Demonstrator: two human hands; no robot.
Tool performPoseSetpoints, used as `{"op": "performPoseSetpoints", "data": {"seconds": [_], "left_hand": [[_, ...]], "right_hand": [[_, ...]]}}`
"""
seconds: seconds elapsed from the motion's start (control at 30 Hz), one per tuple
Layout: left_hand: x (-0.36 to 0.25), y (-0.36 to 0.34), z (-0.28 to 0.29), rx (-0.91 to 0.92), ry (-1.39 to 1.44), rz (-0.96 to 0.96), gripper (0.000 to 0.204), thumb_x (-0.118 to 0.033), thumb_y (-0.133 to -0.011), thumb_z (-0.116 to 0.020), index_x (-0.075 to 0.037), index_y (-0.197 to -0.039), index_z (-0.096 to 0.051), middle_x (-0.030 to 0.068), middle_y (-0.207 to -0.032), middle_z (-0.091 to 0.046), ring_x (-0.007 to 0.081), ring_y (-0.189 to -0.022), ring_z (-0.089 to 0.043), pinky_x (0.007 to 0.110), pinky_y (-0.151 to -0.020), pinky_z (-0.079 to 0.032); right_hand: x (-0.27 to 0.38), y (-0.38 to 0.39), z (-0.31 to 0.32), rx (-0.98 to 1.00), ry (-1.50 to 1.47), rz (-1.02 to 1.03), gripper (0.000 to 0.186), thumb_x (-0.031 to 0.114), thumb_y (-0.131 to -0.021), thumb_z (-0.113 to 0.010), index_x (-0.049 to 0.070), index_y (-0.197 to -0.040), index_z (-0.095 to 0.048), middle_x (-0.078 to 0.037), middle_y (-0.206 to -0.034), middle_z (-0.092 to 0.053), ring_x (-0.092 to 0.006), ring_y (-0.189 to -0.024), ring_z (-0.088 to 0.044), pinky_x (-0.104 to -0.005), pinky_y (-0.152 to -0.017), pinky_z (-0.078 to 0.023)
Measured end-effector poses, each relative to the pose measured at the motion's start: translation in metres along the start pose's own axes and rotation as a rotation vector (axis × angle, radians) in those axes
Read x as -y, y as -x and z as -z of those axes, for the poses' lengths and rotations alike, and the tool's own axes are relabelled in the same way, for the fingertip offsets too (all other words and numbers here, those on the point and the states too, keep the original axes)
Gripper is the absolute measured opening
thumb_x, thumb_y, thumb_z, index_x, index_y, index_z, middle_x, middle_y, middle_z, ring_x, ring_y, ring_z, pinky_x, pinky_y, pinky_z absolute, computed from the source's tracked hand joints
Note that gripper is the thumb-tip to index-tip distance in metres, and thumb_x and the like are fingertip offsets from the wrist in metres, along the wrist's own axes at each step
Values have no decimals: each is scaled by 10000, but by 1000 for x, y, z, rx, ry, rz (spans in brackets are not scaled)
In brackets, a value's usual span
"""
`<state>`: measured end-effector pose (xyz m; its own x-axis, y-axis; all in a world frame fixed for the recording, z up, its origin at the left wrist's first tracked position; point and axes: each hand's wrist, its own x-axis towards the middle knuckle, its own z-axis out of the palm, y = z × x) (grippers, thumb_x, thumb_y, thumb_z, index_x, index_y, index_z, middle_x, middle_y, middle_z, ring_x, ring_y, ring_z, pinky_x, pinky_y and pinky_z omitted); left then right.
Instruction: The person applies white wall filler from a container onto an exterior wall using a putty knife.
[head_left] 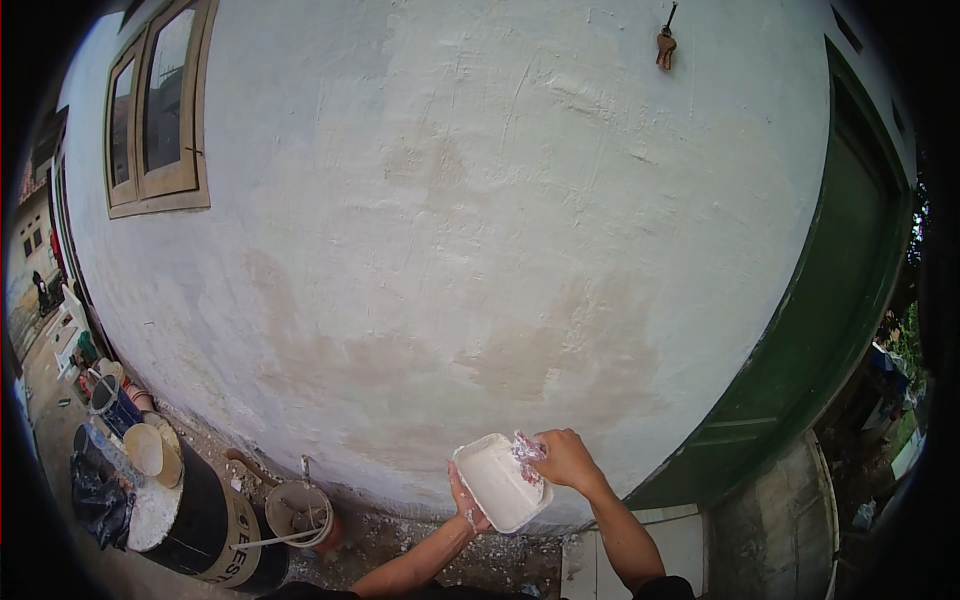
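Low in the centre, my left hand (466,500) grips a shallow rectangular tray (492,478) of white paint by its left side, with white smears on the skin. My right hand (566,462) is closed on a small pink object coated in white (527,452), perhaps a rag or brush head, at the tray's upper right corner. Both hands are in front of a whitewashed wall (500,230) with uneven beige patches across its lower half.
A dark drum (190,535), tubs (152,450) and a bucket (300,520) with a stick crowd the lower left. A wooden window (160,110) is at upper left, a green door (740,420) at right. A reddish object (666,48) hangs high on the wall.
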<state>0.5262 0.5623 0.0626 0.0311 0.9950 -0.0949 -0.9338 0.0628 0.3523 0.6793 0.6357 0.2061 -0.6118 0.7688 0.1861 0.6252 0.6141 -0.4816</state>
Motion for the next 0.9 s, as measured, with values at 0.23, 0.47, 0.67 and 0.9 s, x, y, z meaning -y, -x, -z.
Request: {"op": "performPoseSetpoints", "data": {"seconds": [0.23,0.47,0.67,0.9], "left_hand": [[-14,3,-11,13,6,-33,1003,-870,-788,-260,-122,-1444,-385,149,-1395,-492,351,-1229,-527,522,-1030,-438],[-30,2,-17,16,45,-56,1005,-866,-790,-269,-106,-1435,-394,158,-1375,-505,351,-1203,-542,525,-1022,-444],[-54,-2,-21,-8,46,-115,997,-872,-783,-272,-126,-1435,-390,158,-1380,-490,345,-1197,-543,517,-999,-464],[-91,-11,-24,-12,32,-191,988,-869,-789,-279,-122,-1425,-390,162,-1356,-500,354,-1183,-548,521,-988,-466]], "right_hand": [[15,-8,1,15,-70,36,234,231,-710,-746,21,-793,-685,-211,-692,-632,-400,-660,-623,-433,-608,-480],[26,-22,1,-11,-25,68,219,215,-738,-743,19,-817,-684,-203,-683,-631,-384,-629,-611,-402,-582,-475],[58,-34,7,-14,-71,256,203,199,-773,-717,18,-854,-673,-193,-702,-631,-388,-666,-614,-438,-617,-492],[62,-43,-16,-281,269,736,79,129,-781,-697,93,-823,-641,-38,-691,-579,-200,-671,-607,-333,-560,-510]]}}
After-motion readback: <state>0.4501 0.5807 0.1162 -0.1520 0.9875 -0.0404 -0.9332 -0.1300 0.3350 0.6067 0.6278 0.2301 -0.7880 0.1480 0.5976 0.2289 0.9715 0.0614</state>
